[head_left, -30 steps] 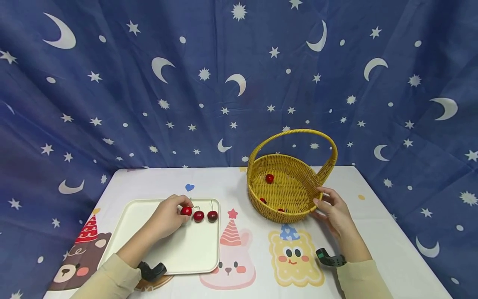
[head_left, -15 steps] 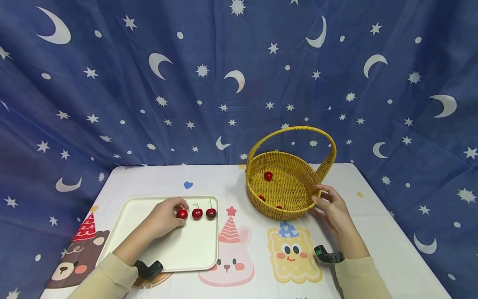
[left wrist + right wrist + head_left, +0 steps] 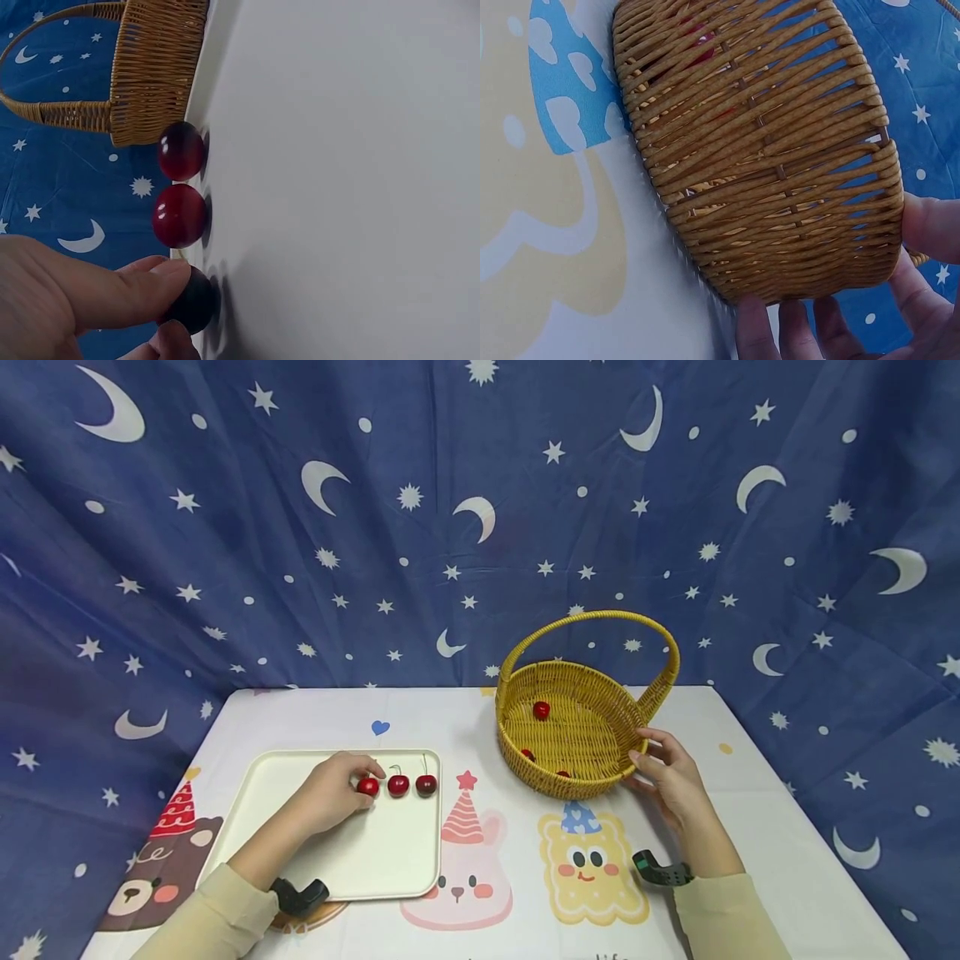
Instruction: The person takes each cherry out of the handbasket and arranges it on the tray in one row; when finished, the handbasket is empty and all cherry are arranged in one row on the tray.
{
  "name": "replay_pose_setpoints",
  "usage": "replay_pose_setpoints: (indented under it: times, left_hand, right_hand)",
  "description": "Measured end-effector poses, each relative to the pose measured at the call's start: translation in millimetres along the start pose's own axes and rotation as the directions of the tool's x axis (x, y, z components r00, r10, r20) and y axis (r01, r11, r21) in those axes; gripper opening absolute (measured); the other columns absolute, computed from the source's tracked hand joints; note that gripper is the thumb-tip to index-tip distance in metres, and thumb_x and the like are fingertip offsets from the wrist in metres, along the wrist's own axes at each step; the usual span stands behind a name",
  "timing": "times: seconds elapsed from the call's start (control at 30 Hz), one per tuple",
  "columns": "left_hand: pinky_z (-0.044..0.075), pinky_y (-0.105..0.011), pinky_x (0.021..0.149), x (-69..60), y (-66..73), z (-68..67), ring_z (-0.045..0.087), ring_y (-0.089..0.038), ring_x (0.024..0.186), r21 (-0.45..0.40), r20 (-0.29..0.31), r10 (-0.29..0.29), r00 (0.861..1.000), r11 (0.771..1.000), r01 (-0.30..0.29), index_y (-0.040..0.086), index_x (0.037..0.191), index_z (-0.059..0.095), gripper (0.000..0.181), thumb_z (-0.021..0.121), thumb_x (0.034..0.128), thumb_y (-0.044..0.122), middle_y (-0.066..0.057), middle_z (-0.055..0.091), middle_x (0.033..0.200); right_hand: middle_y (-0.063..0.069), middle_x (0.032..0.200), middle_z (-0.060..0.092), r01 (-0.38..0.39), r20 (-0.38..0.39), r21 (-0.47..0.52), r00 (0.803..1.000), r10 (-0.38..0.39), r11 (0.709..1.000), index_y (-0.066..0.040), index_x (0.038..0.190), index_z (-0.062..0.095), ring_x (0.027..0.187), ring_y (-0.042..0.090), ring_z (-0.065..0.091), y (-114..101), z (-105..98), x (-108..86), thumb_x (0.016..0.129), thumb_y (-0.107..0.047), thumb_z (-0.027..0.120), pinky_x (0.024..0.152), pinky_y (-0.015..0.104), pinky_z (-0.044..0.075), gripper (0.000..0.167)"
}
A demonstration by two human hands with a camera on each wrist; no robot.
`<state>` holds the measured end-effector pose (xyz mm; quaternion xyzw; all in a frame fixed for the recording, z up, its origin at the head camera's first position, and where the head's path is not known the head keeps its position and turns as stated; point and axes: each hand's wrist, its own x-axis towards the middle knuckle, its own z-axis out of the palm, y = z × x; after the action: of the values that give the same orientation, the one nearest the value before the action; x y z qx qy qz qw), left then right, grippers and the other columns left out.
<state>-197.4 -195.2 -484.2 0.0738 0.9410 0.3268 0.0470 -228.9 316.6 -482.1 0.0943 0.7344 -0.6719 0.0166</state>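
My left hand (image 3: 336,792) pinches a cherry (image 3: 367,787) between thumb and fingers over the cream tray (image 3: 375,868). In the left wrist view this cherry (image 3: 193,304) looks dark and is partly covered by the thumb; it is at or very near the tray surface. To its right on the tray sit a middle cherry (image 3: 398,785) and an end cherry (image 3: 426,786), both with stems up. My right hand (image 3: 671,777) grips the near right side of the yellow woven basket (image 3: 577,787), thumb at the rim (image 3: 934,225) and fingers low against the outer wall.
Inside the basket lie a cherry (image 3: 541,710) towards the back and others half hidden by the front wall. A tall handle (image 3: 592,617) arches over it. The white cartoon tablecloth (image 3: 480,727) ends at a blue star curtain (image 3: 375,527).
My left hand has shifted slightly left with the pinched cherry, widening the gap to the middle one. The right hand keeps its grip on the basket. The head view has tilted a little.
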Motion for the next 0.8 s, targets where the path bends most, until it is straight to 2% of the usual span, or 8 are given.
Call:
replay_pose_setpoints:
  times: [0.1,0.2,0.37,0.47,0.57,0.7,0.8]
  left_hand:
    - [0.048,-0.042,0.087,1.7,-1.6,2.4,0.061,-0.025,0.102,0.02,0.002,0.002,1.0,1.0,-0.002,0.02,0.106,0.08,0.03,0.085,0.0839,0.001,-0.008,0.072,0.112]
    - [0.049,-0.042,0.085,2.3,-1.3,1.2,0.061,-0.025,0.1,0.025,0.004,0.006,1.0,1.0,-0.006,0.02,0.108,0.081,0.031,0.085,0.0838,0.002,-0.01,0.072,0.113]
    - [0.046,-0.036,0.076,-2.6,10.2,-14.0,0.059,-0.023,0.089,0.028,-0.007,0.006,1.0,1.0,-0.006,0.017,0.116,0.081,0.035,0.085,0.0836,0.003,-0.017,0.069,0.117]
    - [0.046,-0.035,0.073,-6.0,27.0,-25.4,0.057,-0.022,0.085,0.012,-0.026,0.023,0.999,1.0,-0.023,0.015,0.119,0.08,0.037,0.084,0.0848,0.002,-0.019,0.067,0.12]
    - [0.046,-0.033,0.07,-5.2,49.0,-29.3,0.055,-0.02,0.083,-0.04,-0.036,0.063,0.997,0.997,-0.064,0.016,0.12,0.079,0.038,0.084,0.0851,0.001,-0.017,0.066,0.12]
    - [0.05,-0.031,0.065,1.2,81.9,-21.6,0.057,-0.017,0.084,-0.149,-0.008,0.131,0.991,0.98,-0.13,0.021,0.119,0.078,0.041,0.086,0.0847,0.0,-0.01,0.066,0.121]
    - [0.054,-0.03,0.065,9.7,106.8,-10.5,0.061,-0.017,0.087,-0.236,0.032,0.202,0.979,0.953,-0.189,0.023,0.12,0.077,0.045,0.085,0.0847,-0.003,-0.005,0.065,0.123]
  right_hand:
    - [0.006,0.133,0.046,-0.011,-0.001,-0.014,1.0,0.011,1.0,-0.011,0.153,0.047,0.106,0.009,0.064,0.2,-0.2,-0.4,0.106,-0.013,0.068,0.089,0.033,0.063,0.051]
    - [0.006,0.137,0.045,-0.017,-0.005,-0.025,1.0,0.017,1.0,-0.013,0.153,0.048,0.11,0.01,0.063,0.0,0.1,-0.2,0.106,-0.014,0.067,0.09,0.033,0.063,0.05]
    - [0.006,0.138,0.045,-0.021,-0.005,-0.029,1.0,0.021,0.999,-0.015,0.153,0.048,0.111,0.011,0.063,-0.9,1.4,0.9,0.107,-0.013,0.066,0.091,0.033,0.063,0.05]
    - [0.005,0.136,0.046,-0.02,-0.008,-0.023,1.0,0.019,1.0,-0.014,0.153,0.048,0.109,0.01,0.063,-1.7,1.6,1.7,0.107,-0.012,0.066,0.091,0.033,0.063,0.05]
    - [0.005,0.133,0.046,-0.016,-0.014,-0.018,1.0,0.016,1.0,-0.013,0.152,0.048,0.109,0.01,0.063,-2.0,0.9,1.6,0.106,-0.012,0.066,0.091,0.033,0.063,0.05]
    - [0.005,0.132,0.046,-0.011,-0.007,-0.021,1.0,0.011,1.0,-0.011,0.152,0.047,0.11,0.011,0.063,-0.9,-0.4,0.5,0.106,-0.013,0.067,0.091,0.032,0.063,0.05]
    - [0.006,0.13,0.047,0.001,0.004,-0.007,1.0,-0.001,1.0,-0.009,0.152,0.047,0.109,0.011,0.064,0.7,-0.6,0.1,0.106,-0.012,0.067,0.09,0.033,0.063,0.05]
